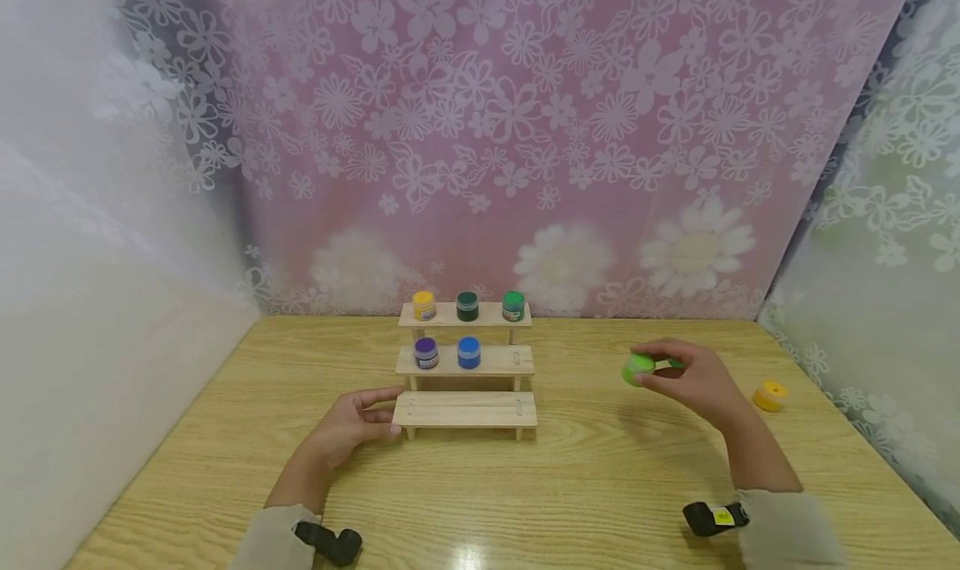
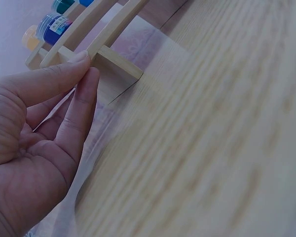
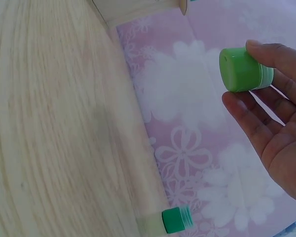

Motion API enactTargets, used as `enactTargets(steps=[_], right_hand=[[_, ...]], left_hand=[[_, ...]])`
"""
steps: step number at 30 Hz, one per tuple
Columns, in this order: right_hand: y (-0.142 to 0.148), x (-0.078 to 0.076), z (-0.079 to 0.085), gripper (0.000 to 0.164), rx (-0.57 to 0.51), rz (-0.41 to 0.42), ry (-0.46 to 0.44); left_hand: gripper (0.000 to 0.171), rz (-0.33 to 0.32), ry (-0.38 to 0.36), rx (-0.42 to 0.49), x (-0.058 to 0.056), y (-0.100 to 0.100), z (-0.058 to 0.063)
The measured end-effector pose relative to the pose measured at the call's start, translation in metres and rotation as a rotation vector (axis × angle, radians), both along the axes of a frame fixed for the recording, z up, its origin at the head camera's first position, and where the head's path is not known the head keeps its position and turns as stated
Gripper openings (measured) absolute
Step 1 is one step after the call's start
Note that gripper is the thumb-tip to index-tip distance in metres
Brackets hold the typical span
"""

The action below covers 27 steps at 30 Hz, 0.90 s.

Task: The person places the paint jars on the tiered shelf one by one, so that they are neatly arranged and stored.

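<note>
A three-step wooden display rack (image 1: 465, 412) stands on the table. At the left end of its lowest step, my left hand (image 1: 347, 428) holds the board's edge between thumb and fingers, seen close in the left wrist view. My right hand (image 1: 693, 382) pinches a light green paint jar (image 1: 637, 369) in the air, to the right of the rack. The jar is tilted, its green lid (image 3: 233, 70) facing away from the palm. On the top step sit a yellow jar (image 1: 423, 305), a dark green jar (image 1: 467, 306) and a green jar (image 1: 513, 306).
The middle step bears a purple jar (image 1: 426, 352) and a blue jar (image 1: 468, 352). Another green jar (image 3: 173, 220) stands on the table, mostly hidden behind my right hand in the head view. A yellow-orange jar (image 1: 770, 396) is at the right. Floral cloth (image 1: 510, 178) hangs behind.
</note>
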State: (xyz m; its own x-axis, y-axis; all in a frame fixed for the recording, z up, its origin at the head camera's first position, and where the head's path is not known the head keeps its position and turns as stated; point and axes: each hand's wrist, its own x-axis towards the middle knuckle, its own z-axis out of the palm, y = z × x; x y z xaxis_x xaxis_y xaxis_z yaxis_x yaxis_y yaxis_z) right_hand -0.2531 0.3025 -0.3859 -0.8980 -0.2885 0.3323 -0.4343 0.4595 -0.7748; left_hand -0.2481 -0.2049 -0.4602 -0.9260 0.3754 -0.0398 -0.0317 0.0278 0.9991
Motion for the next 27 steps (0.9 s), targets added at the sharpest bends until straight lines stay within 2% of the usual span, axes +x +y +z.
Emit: enactTargets(steps=[13,20,27], right_hand=[[-0.023,0.0,0.008,0.038,-0.031,0.072,0.021],[-0.035,-0.001,0.011,0.038,-0.042,0.115,0.005],[-0.05,-0.004,0.015,0.039,-0.009,0.143,0.042]], left_hand=[[0.069,-0.004,0.007,0.011,0.0,0.0,-0.001],[0.069,-0.004,0.003,0.011,0.0,-0.001,-0.001],[0.068,0.003,0.002,0.005,0.0,-0.001,0.0]])
